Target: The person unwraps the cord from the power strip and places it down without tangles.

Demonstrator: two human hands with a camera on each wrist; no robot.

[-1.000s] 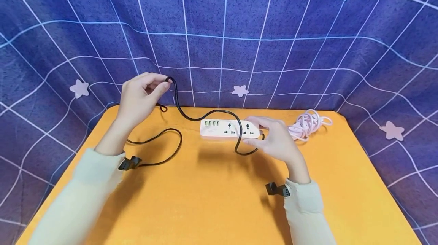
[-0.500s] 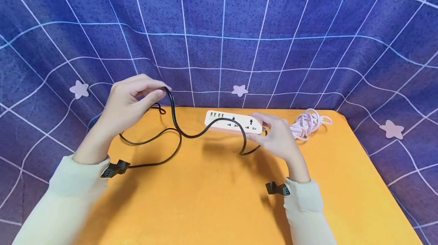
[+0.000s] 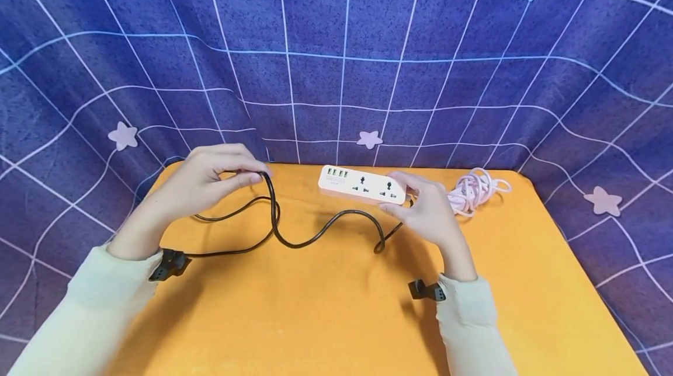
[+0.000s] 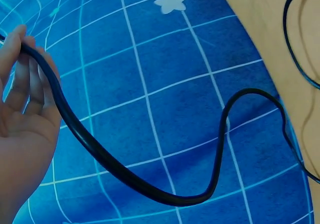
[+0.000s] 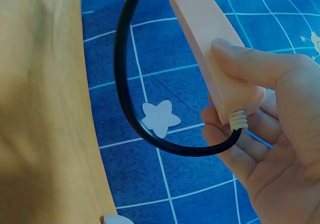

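A white power strip (image 3: 344, 180) with sockets and several USB ports is held above the table, its right end between the thumb and fingers of my right hand (image 3: 427, 209). From that end a black cord (image 3: 302, 246) leaves through a ribbed sleeve (image 5: 238, 120) and sags in curves toward the left. My left hand (image 3: 207, 180) pinches the cord between thumb and fingertips, over the table's back left. In the left wrist view the cord (image 4: 125, 176) hangs from the fingertips. More of the cord lies looped on the table beneath; its far end is hidden.
A bundle of coiled pink cable (image 3: 470, 194) lies at the back right of the orange table (image 3: 326, 317). Behind stands a blue grid-patterned curtain (image 3: 315, 84) with star shapes. Black wrist cameras sit on both sleeves.
My left hand has come down with the cord, which now hangs lower and below the power strip instead of across its face. The strip has risen slightly and tilted; my right hand keeps its grip.
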